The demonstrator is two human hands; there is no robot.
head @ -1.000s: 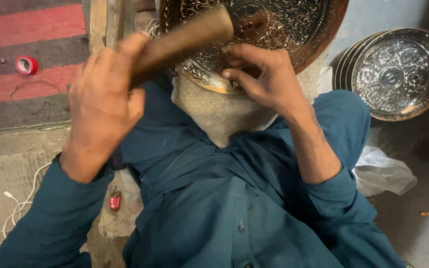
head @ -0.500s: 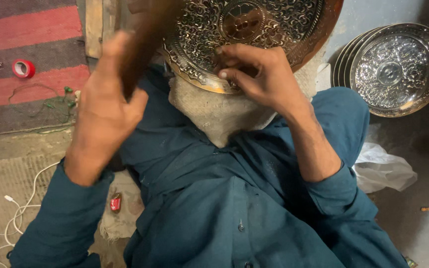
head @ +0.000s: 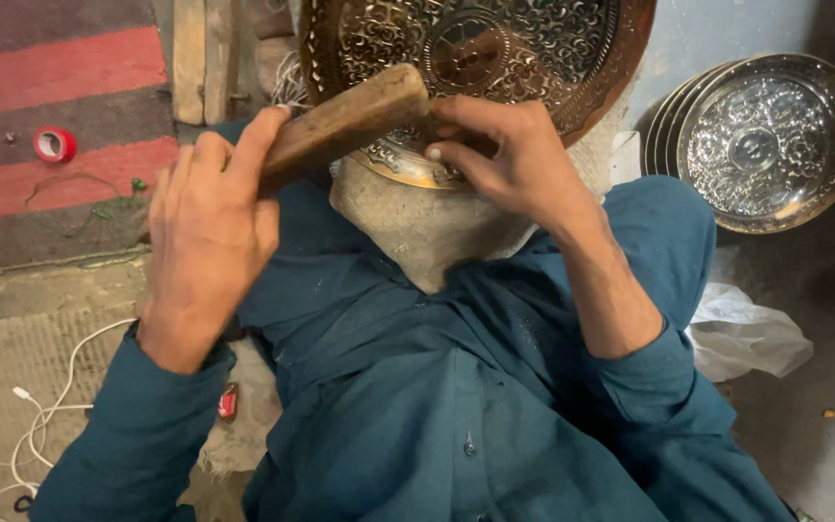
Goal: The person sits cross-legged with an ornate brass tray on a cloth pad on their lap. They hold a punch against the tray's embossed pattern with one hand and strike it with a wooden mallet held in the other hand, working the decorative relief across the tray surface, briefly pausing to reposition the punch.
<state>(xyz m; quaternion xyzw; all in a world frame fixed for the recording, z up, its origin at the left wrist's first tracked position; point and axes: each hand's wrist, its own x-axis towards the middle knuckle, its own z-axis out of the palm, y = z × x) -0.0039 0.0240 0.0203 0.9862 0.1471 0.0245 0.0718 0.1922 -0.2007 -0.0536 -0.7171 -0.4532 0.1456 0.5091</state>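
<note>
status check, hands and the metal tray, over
Left hand grips wooden mallet. Right hand pinches at engraved tray rim. Nothing in the way.

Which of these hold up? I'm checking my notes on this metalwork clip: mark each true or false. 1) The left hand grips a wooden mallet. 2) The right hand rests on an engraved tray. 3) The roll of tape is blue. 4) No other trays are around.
1) True: the left hand grips the wooden mallet.
2) True: the right hand rests on the engraved tray.
3) False: the roll of tape is red.
4) False: stacked silver trays lie at the right.
</note>
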